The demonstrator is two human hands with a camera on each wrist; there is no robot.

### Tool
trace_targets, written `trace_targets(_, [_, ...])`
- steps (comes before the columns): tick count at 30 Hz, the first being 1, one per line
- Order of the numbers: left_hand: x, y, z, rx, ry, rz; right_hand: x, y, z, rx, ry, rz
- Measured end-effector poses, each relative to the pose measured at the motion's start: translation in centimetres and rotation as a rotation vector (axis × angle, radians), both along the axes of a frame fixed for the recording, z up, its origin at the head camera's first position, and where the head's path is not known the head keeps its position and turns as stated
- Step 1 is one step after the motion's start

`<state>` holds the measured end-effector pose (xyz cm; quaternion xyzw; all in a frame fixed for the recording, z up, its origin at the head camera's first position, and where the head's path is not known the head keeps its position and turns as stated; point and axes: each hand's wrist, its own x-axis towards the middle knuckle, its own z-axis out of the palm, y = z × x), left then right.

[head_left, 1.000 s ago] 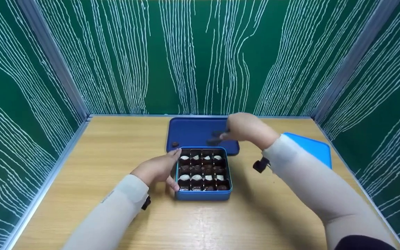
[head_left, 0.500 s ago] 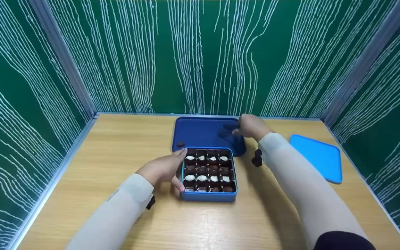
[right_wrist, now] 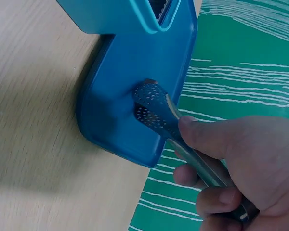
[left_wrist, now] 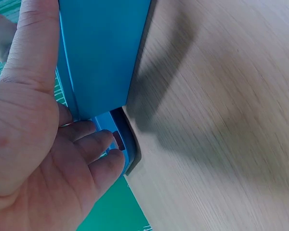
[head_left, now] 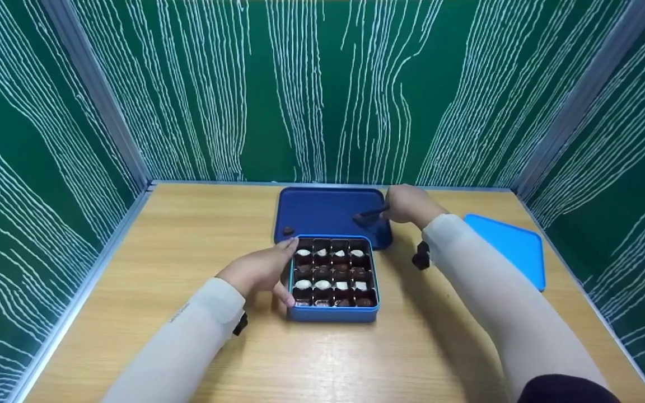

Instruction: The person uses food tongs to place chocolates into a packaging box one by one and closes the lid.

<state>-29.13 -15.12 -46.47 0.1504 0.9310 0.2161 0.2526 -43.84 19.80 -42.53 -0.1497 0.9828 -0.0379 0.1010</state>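
My left hand (head_left: 258, 271) holds the left side of a blue tin (head_left: 333, 315), thumb at the front corner and fingers round the back one. The tin's dark divided insert holds rows of white and dark chocolates. My right hand (head_left: 409, 204) grips tongs (right_wrist: 197, 161) with perforated ends, low over the right part of a dark blue tray (head_left: 322, 204). The tong jaws stand close together. At their tips shows a small brown bit (right_wrist: 150, 81); whether they pinch it I cannot tell. One dark chocolate (head_left: 288, 230) lies at the tray's front left.
A light blue lid (head_left: 515, 252) lies on the wooden table (head_left: 205, 218) at the right, partly behind my right forearm. Green walls (head_left: 188, 84) with white lines stand at the back and both sides. The tin stands close against the tray's front edge.
My right hand has moved to the right over the tray, and the tongs, spread before, have drawn together. My left hand stays on the tin. The head view has shifted slightly.
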Motion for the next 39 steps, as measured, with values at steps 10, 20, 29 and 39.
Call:
trace_targets(10, [0.1,-0.2,0.0,-0.013,-0.008,0.002,4.4,-1.5,4.1,0.022,0.067,0.162])
trace_targets(20, [-0.1,-0.4,0.0,0.018,-0.023,0.014,12.2,-5.0,8.5,0.009,0.088,0.486])
trace_targets(29, [0.0,-0.1,0.1,0.012,-0.017,0.01,17.1,-7.9,7.9,0.154,0.042,0.578])
trace_targets(39, [0.2,0.3,0.5,-0.032,0.031,-0.037,18.1,-10.4,7.0,0.297,0.11,0.574])
